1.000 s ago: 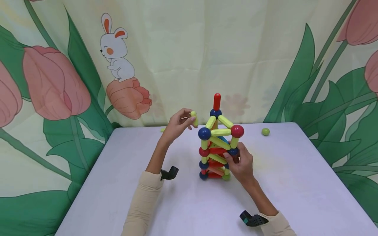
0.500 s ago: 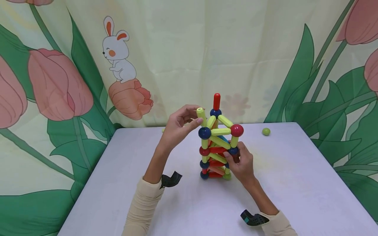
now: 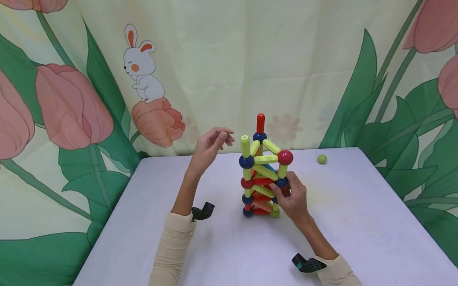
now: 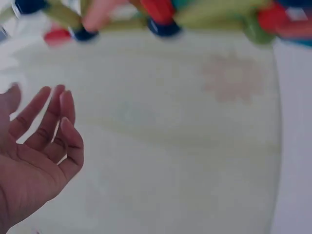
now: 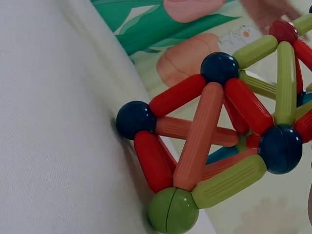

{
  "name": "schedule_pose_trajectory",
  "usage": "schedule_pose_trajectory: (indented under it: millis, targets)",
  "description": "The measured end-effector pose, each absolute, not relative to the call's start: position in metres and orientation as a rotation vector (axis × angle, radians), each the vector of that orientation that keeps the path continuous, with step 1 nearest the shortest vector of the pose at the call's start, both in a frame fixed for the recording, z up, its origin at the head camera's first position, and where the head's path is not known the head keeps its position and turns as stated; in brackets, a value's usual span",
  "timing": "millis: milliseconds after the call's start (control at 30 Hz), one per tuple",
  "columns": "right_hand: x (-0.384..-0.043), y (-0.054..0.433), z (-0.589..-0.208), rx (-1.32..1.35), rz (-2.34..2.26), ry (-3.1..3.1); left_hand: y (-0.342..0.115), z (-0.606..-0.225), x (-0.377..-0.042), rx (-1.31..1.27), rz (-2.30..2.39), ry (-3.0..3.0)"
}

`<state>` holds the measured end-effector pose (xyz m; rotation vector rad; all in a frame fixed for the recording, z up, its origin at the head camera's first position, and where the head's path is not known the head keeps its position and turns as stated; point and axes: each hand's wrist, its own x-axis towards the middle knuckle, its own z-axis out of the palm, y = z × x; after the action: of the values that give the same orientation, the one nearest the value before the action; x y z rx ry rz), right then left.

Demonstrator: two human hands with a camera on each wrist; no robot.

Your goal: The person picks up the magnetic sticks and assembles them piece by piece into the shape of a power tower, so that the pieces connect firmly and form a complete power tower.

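A tower of magnetic rods and balls stands on the white table. Atop its front-left blue ball (image 3: 246,162) an upright yellow-green rod (image 3: 245,146) stands on its own. My left hand (image 3: 211,147) is left of this rod, apart from it and holding nothing; the left wrist view shows its fingers (image 4: 43,131) loosely bent. With my right hand (image 3: 292,197) I grip the tower's right side, thumb and fingers by a blue ball (image 3: 282,182). A red rod (image 3: 260,123) tops the tower's peak. In the right wrist view, the tower's lower frame shows a green ball (image 5: 173,210) on the table.
A loose green ball (image 3: 322,159) lies near the table's back right edge. Behind the table (image 3: 358,222) hangs a curtain (image 3: 214,79) printed with tulips and a rabbit. A red ball (image 3: 285,157) sticks out at the tower's upper right.
My left hand brought the yellow-green rod rightward onto the front-left blue ball, let it go upright and drew back left. My right hand keeps its grip on the tower.
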<state>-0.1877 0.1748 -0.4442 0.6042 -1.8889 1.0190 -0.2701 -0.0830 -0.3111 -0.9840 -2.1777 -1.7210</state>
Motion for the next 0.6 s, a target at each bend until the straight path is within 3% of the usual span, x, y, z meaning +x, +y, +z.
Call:
schedule_pose_trajectory:
  millis: [233,600]
  targets:
    - [-0.188,0.176,-0.443,0.615,1.000,-1.874,-0.124,-0.375,-0.330,-0.578,-1.472,-2.506]
    - [-0.188,0.177,-0.440,0.610,0.979,-1.850,-0.161,-0.467,-0.383,-0.505,-0.839,-2.876]
